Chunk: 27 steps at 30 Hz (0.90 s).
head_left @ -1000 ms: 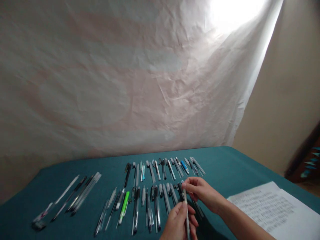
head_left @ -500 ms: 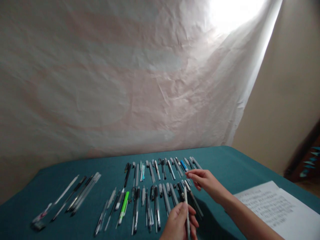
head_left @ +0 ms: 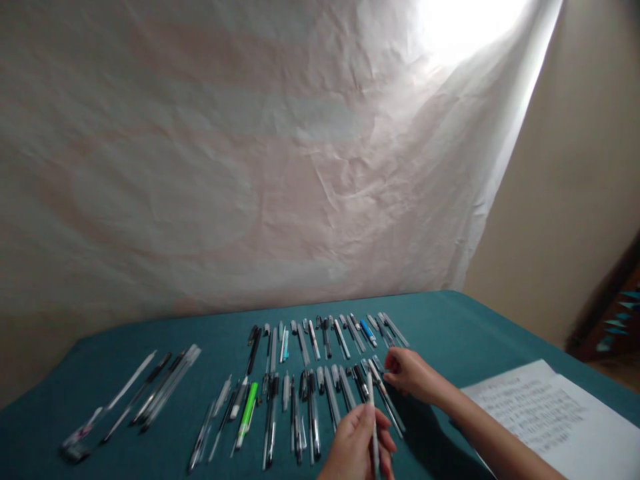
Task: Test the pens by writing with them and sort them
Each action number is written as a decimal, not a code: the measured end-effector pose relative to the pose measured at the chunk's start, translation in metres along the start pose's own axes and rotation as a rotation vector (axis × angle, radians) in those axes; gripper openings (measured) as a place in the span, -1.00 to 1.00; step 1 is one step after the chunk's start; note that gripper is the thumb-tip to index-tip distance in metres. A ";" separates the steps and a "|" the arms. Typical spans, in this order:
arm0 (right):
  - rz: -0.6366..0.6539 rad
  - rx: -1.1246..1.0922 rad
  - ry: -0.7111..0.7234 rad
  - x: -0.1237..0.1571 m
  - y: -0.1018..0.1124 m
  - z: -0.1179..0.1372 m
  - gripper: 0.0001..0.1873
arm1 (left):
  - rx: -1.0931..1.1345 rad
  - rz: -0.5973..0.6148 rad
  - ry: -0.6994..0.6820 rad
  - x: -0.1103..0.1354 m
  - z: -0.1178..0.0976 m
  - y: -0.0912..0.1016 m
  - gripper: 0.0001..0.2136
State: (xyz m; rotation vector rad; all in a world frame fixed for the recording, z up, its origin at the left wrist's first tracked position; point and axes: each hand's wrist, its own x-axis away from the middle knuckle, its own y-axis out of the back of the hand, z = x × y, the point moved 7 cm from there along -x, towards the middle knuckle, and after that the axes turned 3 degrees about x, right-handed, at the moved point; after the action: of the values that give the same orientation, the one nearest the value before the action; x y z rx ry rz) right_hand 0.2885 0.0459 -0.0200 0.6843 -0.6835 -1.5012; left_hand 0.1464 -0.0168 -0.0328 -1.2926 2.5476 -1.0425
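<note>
My left hand (head_left: 357, 443) is closed around a slim white pen (head_left: 374, 437), which points up and away from me. My right hand (head_left: 411, 375) is low over the cloth with its fingers curled together. What its fingertips pinch, if anything, is too small to make out. Just left of those fingertips lies a small clear pen cap (head_left: 377, 363), at the right end of the near row. Beside it is a white-and-dark pen (head_left: 387, 397), lying at a slant.
Two rows of pens and caps cover the table's middle, among them a green pen (head_left: 247, 415) and a blue pen (head_left: 369, 333). At left are several pens (head_left: 170, 387) and a clear packet (head_left: 80, 437). Written paper sheets (head_left: 545, 413) lie at right.
My right hand has come nearer and lower, away from the blue pen to beside the small cap, and its fingers have curled in. My left hand keeps the white pen almost still.
</note>
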 end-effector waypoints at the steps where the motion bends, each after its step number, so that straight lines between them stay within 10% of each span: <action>1: 0.000 0.016 0.002 0.000 -0.001 0.000 -0.93 | 0.001 0.004 0.004 0.002 -0.002 -0.002 -0.49; 13: 0.018 -0.016 -0.030 0.002 0.000 0.000 -0.94 | -0.015 0.000 0.016 0.004 -0.002 -0.003 -0.52; 27: 0.348 -0.712 -0.041 0.029 0.002 0.068 -0.64 | -0.037 -0.045 -0.012 -0.009 0.014 0.012 -0.46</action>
State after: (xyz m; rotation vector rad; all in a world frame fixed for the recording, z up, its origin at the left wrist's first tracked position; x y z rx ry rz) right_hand 0.2373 0.0184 0.0248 -0.0121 -0.2392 -1.3085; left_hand 0.1496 -0.0126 -0.0527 -1.3669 2.5522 -0.9968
